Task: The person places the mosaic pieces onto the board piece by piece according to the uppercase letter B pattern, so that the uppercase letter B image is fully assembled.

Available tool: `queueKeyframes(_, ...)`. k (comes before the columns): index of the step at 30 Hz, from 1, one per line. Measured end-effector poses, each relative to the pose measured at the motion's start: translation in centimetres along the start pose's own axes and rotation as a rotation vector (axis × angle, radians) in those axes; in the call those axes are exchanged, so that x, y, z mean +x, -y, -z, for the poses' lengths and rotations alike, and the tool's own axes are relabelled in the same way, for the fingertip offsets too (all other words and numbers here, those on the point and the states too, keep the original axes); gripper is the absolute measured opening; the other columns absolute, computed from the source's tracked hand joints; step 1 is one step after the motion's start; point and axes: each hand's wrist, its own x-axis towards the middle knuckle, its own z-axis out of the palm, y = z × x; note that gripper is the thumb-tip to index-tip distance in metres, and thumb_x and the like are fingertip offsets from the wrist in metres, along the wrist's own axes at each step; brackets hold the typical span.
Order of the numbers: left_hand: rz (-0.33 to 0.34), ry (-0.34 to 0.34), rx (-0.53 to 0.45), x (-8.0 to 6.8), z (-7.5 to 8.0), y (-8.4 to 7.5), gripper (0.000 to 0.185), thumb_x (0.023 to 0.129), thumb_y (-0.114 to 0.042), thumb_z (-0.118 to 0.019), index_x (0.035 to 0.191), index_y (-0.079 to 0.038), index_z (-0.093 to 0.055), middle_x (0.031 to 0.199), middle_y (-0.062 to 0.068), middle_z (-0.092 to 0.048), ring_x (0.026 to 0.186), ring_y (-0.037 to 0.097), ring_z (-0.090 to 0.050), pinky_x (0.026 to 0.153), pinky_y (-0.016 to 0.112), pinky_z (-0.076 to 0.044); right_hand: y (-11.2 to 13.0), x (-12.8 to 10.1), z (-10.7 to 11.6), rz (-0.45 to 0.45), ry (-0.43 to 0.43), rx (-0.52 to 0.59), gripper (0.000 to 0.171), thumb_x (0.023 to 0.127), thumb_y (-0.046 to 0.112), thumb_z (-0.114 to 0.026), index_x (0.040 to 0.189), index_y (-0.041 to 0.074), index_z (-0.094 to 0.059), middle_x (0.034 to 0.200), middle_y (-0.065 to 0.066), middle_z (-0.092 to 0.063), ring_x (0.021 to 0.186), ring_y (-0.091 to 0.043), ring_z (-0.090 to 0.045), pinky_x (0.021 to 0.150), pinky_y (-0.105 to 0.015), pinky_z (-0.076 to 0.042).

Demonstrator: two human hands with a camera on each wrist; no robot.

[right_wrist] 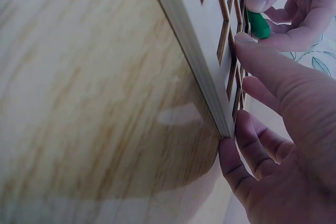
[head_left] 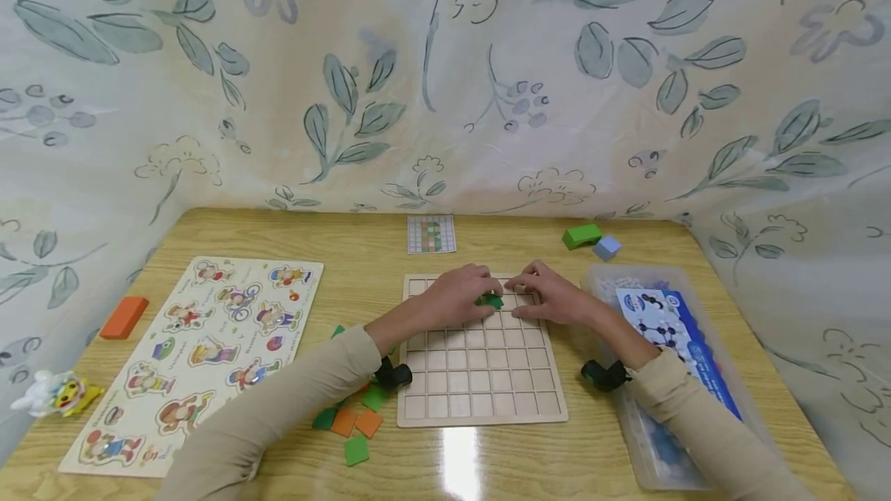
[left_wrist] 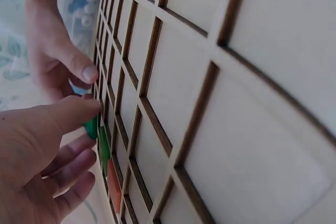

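Filling of a pale wooden grid board (head_left: 480,393) with square recesses, shown at an early stage. Nearest the viewer, a loose heap of flat green and orange square tiles (head_left: 355,427) lies on the glossy wooden table (head_left: 459,462), just beside the board's near left corner; these appear unplaced. The near rows of the board are bare, so most of the work seems left to do. Further in, both hands meet over the far rows. The left hand (head_left: 459,296) has its fingers curled, pinching a small green square tile (head_left: 491,301) at the board's surface; the right hand (head_left: 550,296) touches the board just beside that tile, with its thumb and forefinger bent toward it, though whether it grips the tile too cannot be told. The left wrist view shows a green and an orange tile (left_wrist: 114,190) already seated in recesses along the same edge row, so a few pieces are judged done. The right wrist view shows the right hand's lower fingers at the board's edge.

To the left lies a cartoon-figure peg puzzle board (head_left: 202,346), with an orange block (head_left: 124,316) and a small toy figure (head_left: 56,394) beyond it. At right stands a clear plastic tub (head_left: 696,408). Farthest back, a small coloured grid pattern card (head_left: 431,234) leans by the floral curtain, near a green block (head_left: 581,235) and a pale blue block (head_left: 607,247).
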Motion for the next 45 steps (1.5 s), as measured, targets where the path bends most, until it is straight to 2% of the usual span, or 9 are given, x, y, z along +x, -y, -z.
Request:
queueKeyframes(10, 0.093, 0.016, -0.031, -0.23, -0.05, 0.12, 0.022, 0.091, -0.03, -0.067, 0.111, -0.023, -0.071, 0.102, -0.001, -0.063, 0.086, 0.012, -0.051, 0.064, 0.02, -0.041, 0.3, -0.1, -0.01, -0.024, 0.007, -0.008, 0.046, 0.089, 0.027, -0.07, 0.131, 0.011, -0.059, 0.114, -0.011, -0.047, 0.102, -0.021, -0.051, 0.084, -0.035, -0.043)
queueKeyframes(21, 0.139, 0.046, -0.059, -0.13, 0.14, -0.01, 0.024, 0.089, -0.028, -0.071, 0.111, -0.018, -0.075, 0.105, -0.001, -0.064, 0.092, 0.013, -0.055, 0.065, 0.017, -0.044, 0.37, 0.03, -0.03, -0.027, 0.006, -0.009, 0.046, 0.09, 0.027, -0.07, 0.131, 0.011, -0.059, 0.114, -0.011, -0.048, 0.101, -0.021, -0.051, 0.084, -0.034, -0.043)
queueKeyframes(30, 0.147, 0.038, -0.085, 0.0, 0.21, 0.28, 0.023, 0.088, -0.029, -0.072, 0.108, -0.018, -0.076, 0.103, -0.002, -0.064, 0.089, 0.013, -0.057, 0.063, 0.017, -0.044, 0.39, 0.09, -0.04, -0.021, 0.003, 0.004, 0.046, 0.089, 0.025, -0.071, 0.13, 0.01, -0.06, 0.113, -0.012, -0.048, 0.1, -0.021, -0.051, 0.083, -0.035, -0.043)
queueKeyframes(38, 0.16, 0.041, -0.134, -0.01, 0.17, 0.61, 0.021, 0.088, -0.029, -0.072, 0.107, -0.02, -0.075, 0.107, -0.002, -0.065, 0.093, 0.016, -0.054, 0.075, 0.026, -0.043, 0.51, 0.06, -0.01, -0.032, 0.008, 0.007, 0.046, 0.089, 0.026, -0.07, 0.13, 0.011, -0.06, 0.114, -0.012, -0.048, 0.102, -0.022, -0.051, 0.085, -0.036, -0.043)
queueKeyframes(45, 0.128, 0.05, -0.093, 0.03, 0.33, 0.62, 0.024, 0.09, -0.03, -0.07, 0.112, -0.022, -0.072, 0.112, -0.001, -0.065, 0.093, 0.016, -0.053, 0.076, 0.027, -0.042, 0.48, 0.0, 0.27, -0.04, 0.008, -0.009, 0.046, 0.089, 0.027, -0.07, 0.131, 0.012, -0.059, 0.114, -0.011, -0.048, 0.101, -0.021, -0.05, 0.083, -0.035, -0.043)
